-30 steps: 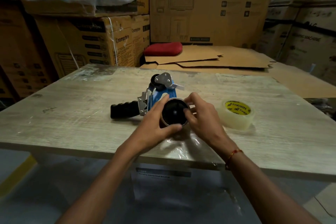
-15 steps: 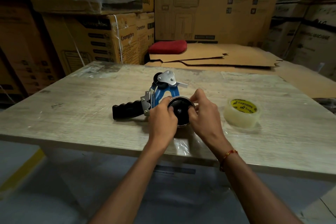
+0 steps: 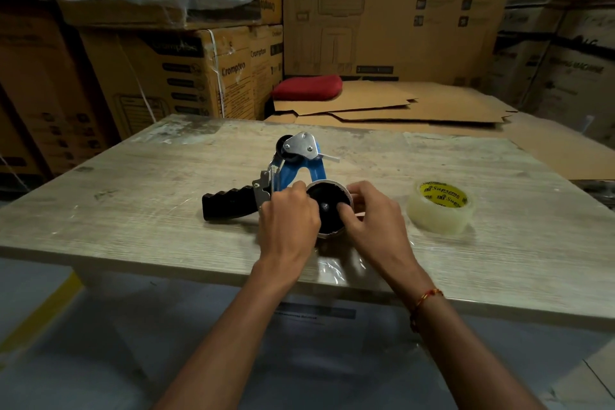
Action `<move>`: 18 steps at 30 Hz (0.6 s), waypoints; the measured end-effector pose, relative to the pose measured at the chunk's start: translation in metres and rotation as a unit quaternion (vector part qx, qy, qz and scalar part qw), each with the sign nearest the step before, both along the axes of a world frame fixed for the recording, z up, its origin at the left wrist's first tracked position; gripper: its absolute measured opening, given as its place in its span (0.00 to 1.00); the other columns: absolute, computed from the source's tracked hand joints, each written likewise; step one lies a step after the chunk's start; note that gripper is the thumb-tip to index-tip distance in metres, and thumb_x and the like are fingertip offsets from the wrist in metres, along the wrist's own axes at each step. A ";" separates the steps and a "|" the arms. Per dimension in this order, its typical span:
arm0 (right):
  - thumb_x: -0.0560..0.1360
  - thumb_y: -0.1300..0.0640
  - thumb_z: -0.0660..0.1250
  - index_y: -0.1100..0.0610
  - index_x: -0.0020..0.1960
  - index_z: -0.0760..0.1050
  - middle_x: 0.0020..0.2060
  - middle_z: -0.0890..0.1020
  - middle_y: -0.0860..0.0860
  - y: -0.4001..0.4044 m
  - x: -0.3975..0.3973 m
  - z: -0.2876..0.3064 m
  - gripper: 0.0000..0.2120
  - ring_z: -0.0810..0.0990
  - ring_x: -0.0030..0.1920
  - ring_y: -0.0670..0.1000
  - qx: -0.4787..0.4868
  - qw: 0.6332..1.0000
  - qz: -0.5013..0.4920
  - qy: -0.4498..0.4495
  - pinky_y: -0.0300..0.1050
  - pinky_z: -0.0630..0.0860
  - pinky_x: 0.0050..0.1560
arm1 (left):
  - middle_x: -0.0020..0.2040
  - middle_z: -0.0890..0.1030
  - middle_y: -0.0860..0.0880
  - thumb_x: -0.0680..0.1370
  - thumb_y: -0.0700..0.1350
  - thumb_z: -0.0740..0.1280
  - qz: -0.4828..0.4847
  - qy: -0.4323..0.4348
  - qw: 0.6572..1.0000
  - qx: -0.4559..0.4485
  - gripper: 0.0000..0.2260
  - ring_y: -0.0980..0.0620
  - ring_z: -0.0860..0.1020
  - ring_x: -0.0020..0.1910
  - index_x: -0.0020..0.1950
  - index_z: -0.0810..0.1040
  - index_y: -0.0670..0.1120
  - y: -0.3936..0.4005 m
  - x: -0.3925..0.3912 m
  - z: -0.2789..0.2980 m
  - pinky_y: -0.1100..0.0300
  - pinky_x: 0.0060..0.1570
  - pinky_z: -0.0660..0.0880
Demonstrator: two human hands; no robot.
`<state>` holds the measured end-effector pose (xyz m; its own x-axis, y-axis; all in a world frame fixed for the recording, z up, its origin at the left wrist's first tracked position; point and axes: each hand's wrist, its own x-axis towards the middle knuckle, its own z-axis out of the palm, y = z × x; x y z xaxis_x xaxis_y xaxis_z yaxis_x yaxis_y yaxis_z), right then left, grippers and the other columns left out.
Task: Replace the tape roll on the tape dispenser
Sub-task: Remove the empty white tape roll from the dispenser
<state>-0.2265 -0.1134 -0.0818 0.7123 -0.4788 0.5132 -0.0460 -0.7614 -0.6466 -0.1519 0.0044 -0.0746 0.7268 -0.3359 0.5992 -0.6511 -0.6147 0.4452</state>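
A blue tape dispenser (image 3: 296,170) with a black handle lies on its side on the wooden table (image 3: 133,210). Its black spool hub (image 3: 327,206) carries a thin, nearly used-up tape core. My left hand (image 3: 289,220) grips the left rim of that core. My right hand (image 3: 369,220) holds the right rim, with the thumb pressed on the hub's face. A full roll of clear tape (image 3: 441,208) with a yellow "Supreme" core lies flat on the table, to the right of my right hand.
Crumpled clear film (image 3: 336,268) lies at the table's near edge under my wrists. Flattened cardboard sheets (image 3: 399,106) and a red cushion (image 3: 307,86) sit behind the table. Stacked cartons (image 3: 186,76) wall in the back and left.
Both hands have closed in tighter around the old core on the hub; my left fingers have curled over its left rim and my right thumb has moved onto the hub's face.
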 end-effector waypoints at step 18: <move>0.78 0.59 0.64 0.57 0.47 0.70 0.41 0.76 0.52 0.006 0.008 -0.008 0.03 0.72 0.37 0.52 -0.134 0.990 -0.037 -0.017 0.43 0.64 0.37 | 0.44 0.82 0.42 0.79 0.36 0.64 -0.049 -0.053 0.993 -0.093 0.10 0.45 0.80 0.41 0.59 0.80 0.40 -0.003 0.010 -0.015 0.53 0.39 0.74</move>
<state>-0.2180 -0.1078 -0.0901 0.6607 -0.3726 0.6517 -0.0909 -0.9015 -0.4232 -0.1421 0.0019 -0.0897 0.6264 -0.2783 0.7282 -0.7524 -0.4602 0.4713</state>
